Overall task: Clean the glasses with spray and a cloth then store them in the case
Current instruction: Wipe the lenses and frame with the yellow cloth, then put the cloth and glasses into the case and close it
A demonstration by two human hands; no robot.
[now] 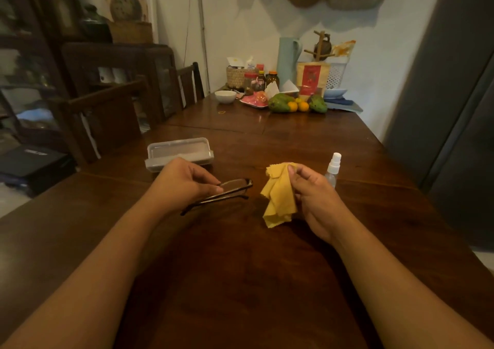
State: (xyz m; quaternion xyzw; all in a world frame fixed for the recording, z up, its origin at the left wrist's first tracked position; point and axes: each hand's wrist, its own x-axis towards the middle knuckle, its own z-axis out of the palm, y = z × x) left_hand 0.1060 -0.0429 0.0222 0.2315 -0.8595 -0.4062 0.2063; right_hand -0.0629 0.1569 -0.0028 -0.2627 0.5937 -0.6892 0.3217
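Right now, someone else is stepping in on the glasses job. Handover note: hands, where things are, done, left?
Left hand holds the glasses, folded, just above the table.
Right hand pinches the yellow cloth, hanging free, not touching the lenses.
Spray bottle stands upright, capped, behind the right hand.
Clear case sits closed beyond the left hand.
Done: glasses and cloth picked up. Whether the lenses were sprayed cannot be told.
Left: wipe the lenses, open the case, put the glasses in, close it.

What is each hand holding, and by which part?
The left hand holds the glasses at the front frame, by one lens. The right hand pinches the yellow cloth near its top edge.
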